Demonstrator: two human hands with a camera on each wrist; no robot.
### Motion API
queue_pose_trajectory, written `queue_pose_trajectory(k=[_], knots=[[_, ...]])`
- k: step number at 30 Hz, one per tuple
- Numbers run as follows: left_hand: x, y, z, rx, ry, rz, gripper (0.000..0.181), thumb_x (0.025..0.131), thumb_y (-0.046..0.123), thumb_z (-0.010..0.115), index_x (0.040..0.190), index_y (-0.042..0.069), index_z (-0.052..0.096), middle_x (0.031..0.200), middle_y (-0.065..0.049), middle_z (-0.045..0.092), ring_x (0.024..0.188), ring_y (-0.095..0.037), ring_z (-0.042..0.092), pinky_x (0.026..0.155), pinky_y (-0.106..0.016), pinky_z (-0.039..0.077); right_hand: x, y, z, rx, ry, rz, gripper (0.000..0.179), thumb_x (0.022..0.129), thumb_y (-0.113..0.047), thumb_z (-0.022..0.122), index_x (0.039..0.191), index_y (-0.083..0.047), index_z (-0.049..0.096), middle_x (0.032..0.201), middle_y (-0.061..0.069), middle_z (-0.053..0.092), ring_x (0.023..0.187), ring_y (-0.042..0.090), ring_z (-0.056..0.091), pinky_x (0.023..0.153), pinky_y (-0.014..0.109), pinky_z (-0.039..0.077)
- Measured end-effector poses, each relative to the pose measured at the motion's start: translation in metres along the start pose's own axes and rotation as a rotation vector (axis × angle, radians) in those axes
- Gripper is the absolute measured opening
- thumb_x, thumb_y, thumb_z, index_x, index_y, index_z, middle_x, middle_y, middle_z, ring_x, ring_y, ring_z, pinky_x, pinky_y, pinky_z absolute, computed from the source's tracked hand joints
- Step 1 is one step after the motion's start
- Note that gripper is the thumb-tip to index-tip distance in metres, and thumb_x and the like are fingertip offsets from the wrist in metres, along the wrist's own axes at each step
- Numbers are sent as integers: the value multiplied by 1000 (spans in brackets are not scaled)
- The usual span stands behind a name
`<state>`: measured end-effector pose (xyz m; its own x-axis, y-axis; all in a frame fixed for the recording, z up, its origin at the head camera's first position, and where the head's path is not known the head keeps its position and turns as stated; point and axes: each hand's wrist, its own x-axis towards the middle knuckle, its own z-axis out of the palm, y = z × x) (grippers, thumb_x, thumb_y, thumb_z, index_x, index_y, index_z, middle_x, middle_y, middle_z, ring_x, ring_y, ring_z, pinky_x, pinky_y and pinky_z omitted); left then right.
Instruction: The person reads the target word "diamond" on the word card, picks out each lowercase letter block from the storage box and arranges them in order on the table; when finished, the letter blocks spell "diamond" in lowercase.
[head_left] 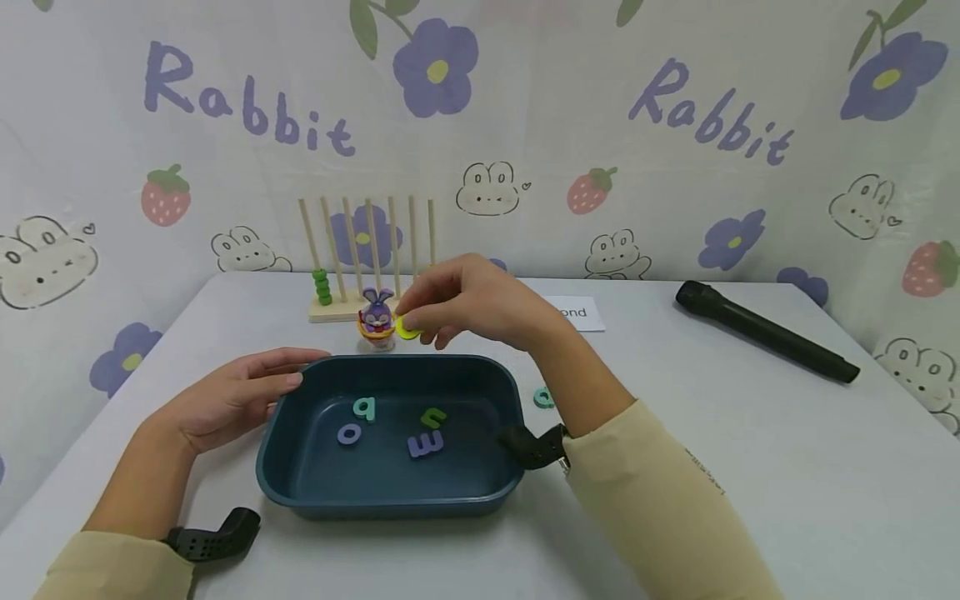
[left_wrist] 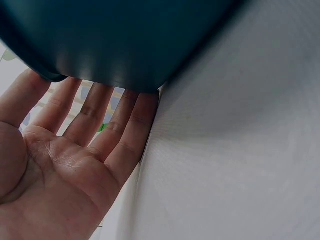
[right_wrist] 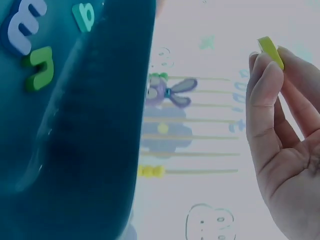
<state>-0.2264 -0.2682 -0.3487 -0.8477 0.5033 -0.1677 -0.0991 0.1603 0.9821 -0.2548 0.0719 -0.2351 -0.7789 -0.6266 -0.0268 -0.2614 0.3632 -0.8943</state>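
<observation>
At the left, the left hand (head_left: 232,392) is laid against the tray's left side, its fingers stretched along the outer wall. The tray (head_left: 390,510) is made of smooth dark blue material with rounded corners; in it are seen a purple ring-shaped letter (head_left: 341,438), a teal letter (head_left: 372,411), a purple letter (head_left: 426,452) and a green letter (head_left: 427,417). Behind, green beads (head_left: 322,287) are threaded on a peg of a wooden rack (head_left: 333,311), which is partly hidden by a purple rabbit figurine (head_left: 377,313). Just beside this figurine, above the table, a flat yellow piece (head_left: 408,331) is pinched by the right hand (head_left: 480,300), bent downward at the wrist. By the right forearm, a white card (head_left: 592,322) and another teal letter (head_left: 537,396) are partly covered. Farther right, a black microphone (head_left: 765,332) is laid slantwise.
</observation>
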Motion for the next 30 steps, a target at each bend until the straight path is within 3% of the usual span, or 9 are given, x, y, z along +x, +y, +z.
queue_pose_trajectory(k=[7,11,19,30], knots=[[-1,-1,0,-13,0,2,41,109,18,52,149,13,52,138,7,65,123,-14,64,101,-30,54,-13,11,-12,35,51,20,33,88,-14,79,120,-11,74,116,8,71,96,30,70,90,41,59],[-1,-1,0,-15,1,-6,42,109,18,52,150,14,51,139,8,65,125,-13,63,101,-29,53,-21,13,-15,-18,101,20,33,88,-14,79,121,-14,74,115,7,72,95,29,71,93,44,59],[0,-1,1,-18,-3,-1,42,109,17,52,151,14,51,140,8,65,125,-13,63,101,-30,53,-44,18,-30,-172,272,48,31,93,-25,78,122,-16,72,109,3,76,92,25,75,88,39,60],[0,1,1,-8,-12,5,41,109,17,51,149,15,52,139,7,65,124,-13,63,101,-31,52,-76,46,-56,-351,265,134,28,93,-19,78,118,-8,70,107,7,79,99,21,74,94,45,58]])
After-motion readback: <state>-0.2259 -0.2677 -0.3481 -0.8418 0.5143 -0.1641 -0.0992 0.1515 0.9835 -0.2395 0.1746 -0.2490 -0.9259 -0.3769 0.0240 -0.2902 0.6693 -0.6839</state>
